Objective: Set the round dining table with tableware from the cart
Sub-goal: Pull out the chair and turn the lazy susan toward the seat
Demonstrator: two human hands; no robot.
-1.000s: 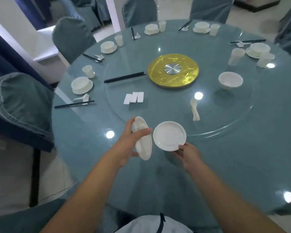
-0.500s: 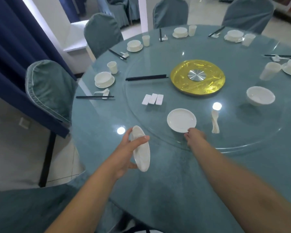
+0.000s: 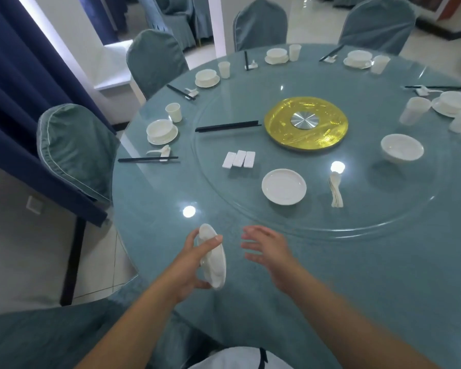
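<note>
One saucer (image 3: 213,258) — upright in left hand (image 3: 189,265) grip.

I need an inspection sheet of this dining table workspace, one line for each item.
Surface: round table with blue cloth, glass turntable on it.
Job's things: saucer, bowl, spoons, three chopstick rests, chopsticks on turntable; finished settings along far edge.
Clutter: nothing seen.
Grippers: left hand holds a tilted saucer; right hand open, empty.
Cables: nothing seen.
Surroundings: covered chairs, dark curtain.
</note>
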